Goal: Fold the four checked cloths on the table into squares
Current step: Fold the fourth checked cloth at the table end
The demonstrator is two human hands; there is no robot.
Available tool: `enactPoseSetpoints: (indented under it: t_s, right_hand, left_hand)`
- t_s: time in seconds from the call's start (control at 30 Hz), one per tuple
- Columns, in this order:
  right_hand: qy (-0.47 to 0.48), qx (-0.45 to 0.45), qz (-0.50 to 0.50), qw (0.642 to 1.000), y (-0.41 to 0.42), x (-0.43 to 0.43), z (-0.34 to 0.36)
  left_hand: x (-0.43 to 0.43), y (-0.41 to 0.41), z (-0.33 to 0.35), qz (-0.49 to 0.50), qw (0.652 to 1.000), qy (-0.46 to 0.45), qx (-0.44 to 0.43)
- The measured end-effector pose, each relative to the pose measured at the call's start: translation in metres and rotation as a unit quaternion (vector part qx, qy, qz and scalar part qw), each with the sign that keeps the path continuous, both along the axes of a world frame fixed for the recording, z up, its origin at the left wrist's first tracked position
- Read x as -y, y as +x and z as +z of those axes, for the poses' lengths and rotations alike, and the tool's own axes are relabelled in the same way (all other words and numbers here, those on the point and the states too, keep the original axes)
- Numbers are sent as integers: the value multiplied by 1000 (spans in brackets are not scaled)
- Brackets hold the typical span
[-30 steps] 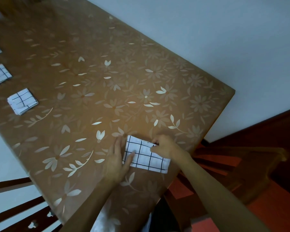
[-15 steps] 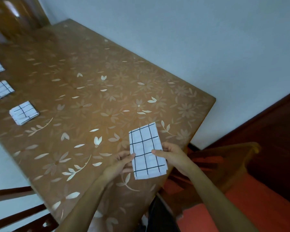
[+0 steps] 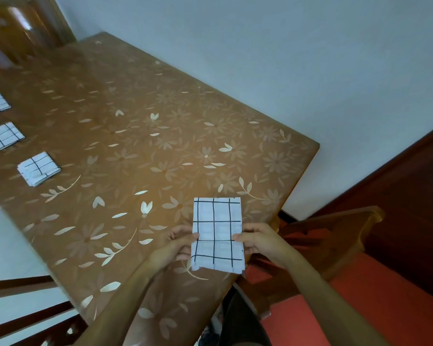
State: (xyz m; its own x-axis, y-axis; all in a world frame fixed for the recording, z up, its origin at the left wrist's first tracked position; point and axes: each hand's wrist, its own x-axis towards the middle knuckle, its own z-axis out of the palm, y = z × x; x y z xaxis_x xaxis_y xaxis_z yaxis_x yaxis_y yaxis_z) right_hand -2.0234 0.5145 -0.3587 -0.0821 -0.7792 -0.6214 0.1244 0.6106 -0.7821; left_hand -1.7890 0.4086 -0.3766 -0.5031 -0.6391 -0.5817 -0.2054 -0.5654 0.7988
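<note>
- Left hand (image 3: 171, 248) pinches the cloth's (image 3: 216, 234) left edge, thumb on top, fingers underneath.
- Right hand (image 3: 261, 242) pinches its right edge the same way.
- The cloth, a white oblong with black checks, is at the table's (image 3: 135, 156) near corner.
- Three folded squares (image 3: 38, 169) lie far left.

White cloth (image 3: 217, 233) with black checks; brown table (image 3: 140, 136), pale floral print
</note>
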Motion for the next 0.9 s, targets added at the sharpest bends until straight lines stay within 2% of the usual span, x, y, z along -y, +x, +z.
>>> enactPoseSetpoints:
  t_s: [0.1, 0.3, 0.4, 0.5, 0.57, 0.67, 0.73, 0.77, 0.8, 0.87, 0.9]
  right_hand:
    - [-6, 2, -19, 1000, -1, -1, -5]
    - [-11, 74, -91, 993, -4, 4, -7]
    - [-25, 78, -95, 992, -4, 6, -8]
    - [-14, 41, -96, 994, -6, 13, -12]
    - [5, 9, -88, 996, -8, 17, -19]
    - [-46, -104, -26, 993, -12, 20, -37]
    - [-54, -139, -16, 989, -11, 24, -50]
    - [-57, -146, -19, 987, -9, 27, -56]
    - [-63, -153, -20, 986, -6, 31, -61]
    - [-62, -181, -20, 981, -1, 38, -76]
    - [-57, -200, -21, 978, 0, 42, -84]
  left_hand:
    - [0, -3, -4, 14, 999, 28, -22]
    - [2, -10, -2, 53, 992, 78, -83]
    - [4, -15, 2, 49, 993, 75, -71]
    - [9, -19, 1, 14, 997, 64, -42]
    - [12, -19, -4, -9, 1000, 27, -3]
    - [12, -19, -17, -13, 997, -67, 39]
    - [8, -24, -25, -10, 987, -139, 76]
    - [6, -27, -30, -11, 975, -193, 111]
    - [4, -31, -34, -27, 945, -272, 178]
    - [2, -35, -46, -91, 828, -449, 324]
    - [1, -35, -57, -128, 775, -508, 353]
